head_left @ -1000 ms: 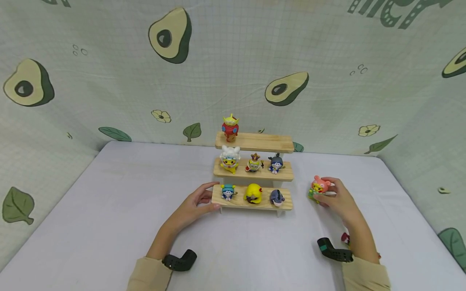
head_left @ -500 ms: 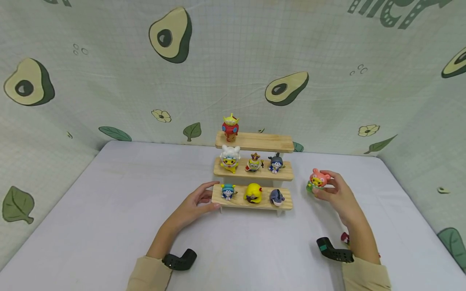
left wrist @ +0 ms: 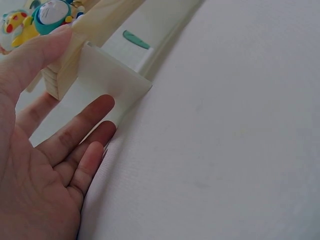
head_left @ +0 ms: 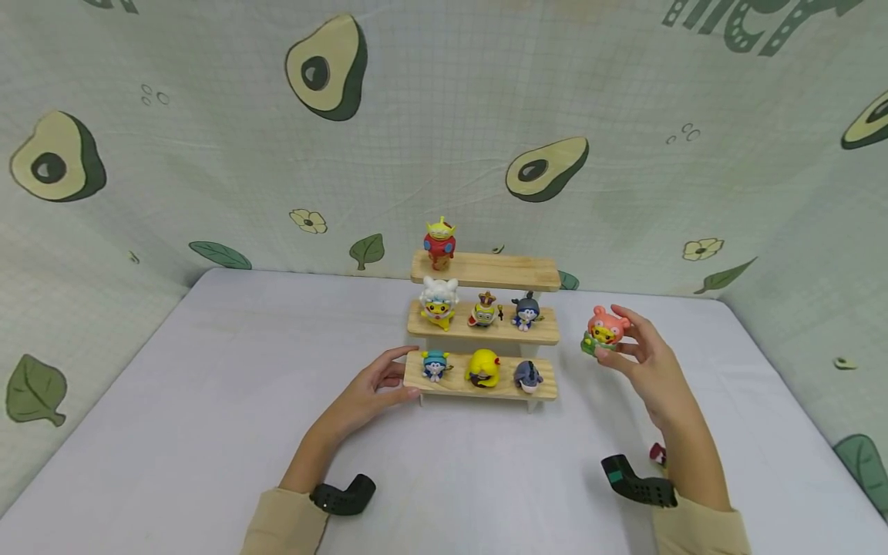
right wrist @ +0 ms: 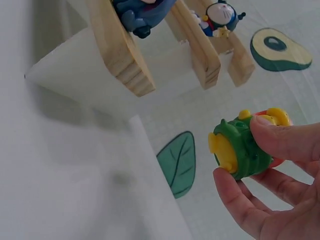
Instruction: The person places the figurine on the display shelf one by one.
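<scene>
In the head view my right hand (head_left: 648, 366) pinches a toy figurine (head_left: 604, 330) with a pink eared hood and a green lower body, held up above the table right of the stand. Thumb and fingers grip its green body (right wrist: 239, 147) in the right wrist view. My left hand (head_left: 371, 389) holds the left end of the lowest board of a three-tier wooden display stand (head_left: 506, 391). The left wrist view shows the thumb and index finger at that board end (left wrist: 65, 70), the other fingers loosely extended by the white support (left wrist: 112, 75).
A yellow-headed red figurine (head_left: 440, 243) stands at the left of the top tier. Several figurines, including a crowned one (head_left: 483, 311) and a round yellow one (head_left: 482, 368), fill the two lower tiers. Another small figurine (head_left: 657, 454) lies partly hidden behind my right forearm.
My right hand has lifted the pink-hooded figurine up and slightly away from me, and the figurine has turned a little. The left hand has stayed at the board's end.
</scene>
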The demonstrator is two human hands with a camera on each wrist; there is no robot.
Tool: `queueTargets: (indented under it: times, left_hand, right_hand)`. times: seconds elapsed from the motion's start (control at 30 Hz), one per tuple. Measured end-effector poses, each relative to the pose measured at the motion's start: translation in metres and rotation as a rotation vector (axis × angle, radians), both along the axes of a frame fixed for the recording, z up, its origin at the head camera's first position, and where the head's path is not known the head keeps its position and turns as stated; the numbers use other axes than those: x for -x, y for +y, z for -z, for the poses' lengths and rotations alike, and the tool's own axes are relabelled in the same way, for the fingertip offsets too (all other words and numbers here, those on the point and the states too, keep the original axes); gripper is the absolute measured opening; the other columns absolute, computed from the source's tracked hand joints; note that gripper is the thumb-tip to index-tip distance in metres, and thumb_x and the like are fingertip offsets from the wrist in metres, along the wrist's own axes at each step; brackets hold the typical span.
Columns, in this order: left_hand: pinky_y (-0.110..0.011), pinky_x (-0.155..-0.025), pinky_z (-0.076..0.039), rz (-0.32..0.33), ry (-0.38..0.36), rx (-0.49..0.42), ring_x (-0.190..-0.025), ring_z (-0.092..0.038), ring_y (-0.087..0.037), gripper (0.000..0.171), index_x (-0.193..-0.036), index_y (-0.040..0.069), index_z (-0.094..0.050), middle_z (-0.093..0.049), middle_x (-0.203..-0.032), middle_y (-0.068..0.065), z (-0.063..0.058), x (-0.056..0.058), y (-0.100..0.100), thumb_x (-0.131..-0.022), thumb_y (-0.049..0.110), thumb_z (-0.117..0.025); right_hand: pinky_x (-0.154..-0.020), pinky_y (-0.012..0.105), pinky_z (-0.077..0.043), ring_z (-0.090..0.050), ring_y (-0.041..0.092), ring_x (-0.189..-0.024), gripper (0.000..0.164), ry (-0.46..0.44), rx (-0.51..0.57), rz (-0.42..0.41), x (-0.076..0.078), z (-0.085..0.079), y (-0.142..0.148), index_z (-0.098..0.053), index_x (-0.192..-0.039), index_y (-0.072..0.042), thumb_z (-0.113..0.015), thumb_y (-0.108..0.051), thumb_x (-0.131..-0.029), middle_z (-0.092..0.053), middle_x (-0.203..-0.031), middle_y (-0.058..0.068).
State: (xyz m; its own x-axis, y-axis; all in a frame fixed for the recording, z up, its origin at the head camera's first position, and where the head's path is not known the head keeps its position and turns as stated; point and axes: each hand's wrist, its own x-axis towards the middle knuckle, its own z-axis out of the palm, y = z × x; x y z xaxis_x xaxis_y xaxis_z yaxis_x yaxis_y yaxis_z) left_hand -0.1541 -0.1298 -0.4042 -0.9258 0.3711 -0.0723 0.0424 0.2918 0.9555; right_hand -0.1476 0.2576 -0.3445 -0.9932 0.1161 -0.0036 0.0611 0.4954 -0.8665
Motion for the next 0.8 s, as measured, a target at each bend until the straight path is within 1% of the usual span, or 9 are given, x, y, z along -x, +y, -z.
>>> queueTargets:
  times: [0.03, 0.1, 0.23, 0.27, 0.33, 0.4, 0.57, 0.67, 0.8]
  left_hand:
    - [-0.04, -0.098, -0.039, 0.0, -0.002, -0.002, -0.111, -0.054, -0.021, 0.063, -0.138, 0.03, -0.04, -0.058, -0.123, -0.008, 0.0, 0.0, 0.0, -0.083, 0.028, -0.071]
    - [-0.04, -0.097, -0.04, -0.001, -0.003, -0.005, -0.112, -0.054, -0.02, 0.062, -0.138, 0.03, -0.041, -0.058, -0.124, -0.008, 0.0, 0.0, 0.0, -0.083, 0.029, -0.07]
    - [-0.039, -0.097, -0.04, -0.006, -0.006, -0.007, -0.111, -0.054, -0.02, 0.062, -0.137, 0.03, -0.041, -0.059, -0.123, -0.008, 0.002, 0.0, 0.0, -0.083, 0.029, -0.07]
    - [-0.039, -0.097, -0.04, -0.007, -0.004, -0.006, -0.111, -0.054, -0.02, 0.062, -0.138, 0.029, -0.041, -0.059, -0.123, -0.008, 0.002, 0.0, 0.0, -0.083, 0.029, -0.07]
    - [-0.039, -0.097, -0.04, -0.007, -0.004, -0.005, -0.11, -0.055, -0.02, 0.063, -0.138, 0.029, -0.041, -0.059, -0.123, -0.008, 0.002, 0.0, 0.0, -0.083, 0.029, -0.07]
    - [-0.04, -0.097, -0.04, -0.007, 0.001, -0.002, -0.11, -0.055, -0.02, 0.062, -0.138, 0.028, -0.041, -0.059, -0.122, -0.008, 0.002, 0.0, 0.0, -0.083, 0.029, -0.07]
    - [-0.041, -0.098, -0.039, -0.011, 0.0, 0.0, -0.11, -0.056, -0.019, 0.062, -0.137, 0.03, -0.041, -0.059, -0.122, -0.007, 0.002, 0.0, 0.0, -0.083, 0.029, -0.07]
    - [-0.041, -0.098, -0.039, -0.009, 0.004, 0.0, -0.11, -0.056, -0.019, 0.062, -0.137, 0.029, -0.041, -0.059, -0.122, -0.007, 0.002, 0.0, 0.0, -0.083, 0.028, -0.07]
    - [-0.04, -0.098, -0.04, -0.006, 0.011, 0.0, -0.11, -0.055, -0.019, 0.062, -0.137, 0.029, -0.041, -0.059, -0.122, -0.007, 0.003, 0.0, 0.001, -0.083, 0.028, -0.07]
  right_hand:
    - [-0.076, 0.012, -0.047, -0.05, 0.017, -0.106, 0.076, 0.002, -0.008, -0.009, -0.002, -0.004, -0.002, -0.023, -0.147, -0.033, -0.067, -0.029, -0.086, -0.039, -0.134, 0.013]
    - [-0.08, 0.017, -0.048, -0.047, 0.02, -0.109, 0.076, 0.01, -0.01, -0.02, -0.002, -0.006, -0.003, -0.02, -0.147, -0.036, -0.066, -0.031, -0.086, -0.037, -0.137, 0.015]
    - [-0.08, 0.021, -0.049, -0.048, 0.015, -0.108, 0.076, 0.049, 0.005, 0.024, 0.004, -0.001, -0.003, -0.022, -0.144, -0.044, -0.068, -0.032, -0.085, -0.04, -0.136, 0.008]
    - [-0.08, 0.021, -0.049, -0.048, 0.014, -0.108, 0.076, 0.063, 0.015, 0.03, 0.004, -0.001, -0.004, -0.022, -0.144, -0.045, -0.068, -0.033, -0.084, -0.04, -0.136, 0.007]
    - [-0.077, 0.015, -0.048, -0.049, 0.01, -0.105, 0.075, 0.102, 0.029, 0.042, 0.004, -0.004, -0.006, -0.024, -0.143, -0.045, -0.068, -0.033, -0.084, -0.042, -0.134, 0.006]
    - [-0.078, 0.014, -0.047, -0.049, 0.01, -0.105, 0.073, 0.134, 0.075, 0.039, 0.002, -0.011, -0.01, -0.026, -0.143, -0.042, -0.068, -0.03, -0.085, -0.043, -0.133, 0.007]
    - [-0.08, 0.01, -0.044, -0.047, 0.007, -0.105, 0.072, 0.159, 0.107, 0.056, -0.005, -0.032, -0.027, -0.027, -0.145, -0.037, -0.067, -0.024, -0.086, -0.042, -0.132, 0.005]
    - [-0.08, 0.008, -0.043, -0.047, 0.006, -0.105, 0.071, 0.18, 0.1, 0.036, -0.007, -0.044, -0.038, -0.025, -0.146, -0.033, -0.064, -0.021, -0.088, -0.041, -0.131, 0.003]
    - [-0.079, 0.007, -0.044, -0.047, 0.007, -0.104, 0.07, 0.237, 0.127, 0.004, -0.005, -0.052, -0.046, -0.028, -0.146, -0.028, -0.064, -0.014, -0.088, -0.042, -0.129, 0.002]
